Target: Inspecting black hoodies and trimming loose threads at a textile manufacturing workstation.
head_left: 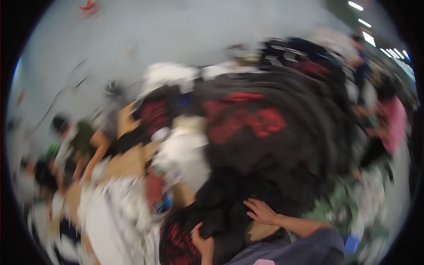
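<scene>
The picture is smeared by motion. My right hand [261, 212] lies on a heap of black cloth [225, 216] in front of me, its fingers stretched out and apart. To its lower left, my left hand [202, 243] rests at a black garment with a red print [179, 243]. One digit of that hand points up; its other fingers are too blurred to tell whether they grip the cloth. Just beyond both hands rises a tall stack of black garments [282, 154], the top one with a large red print [247, 117].
White garments [117, 216] lie to the left, beside brown cardboard [128, 161]. A white bundle [185, 152] stands by the stack. Green and white cloth [338, 203] is at the right. Other people work at the left [88, 141] and right [391, 119].
</scene>
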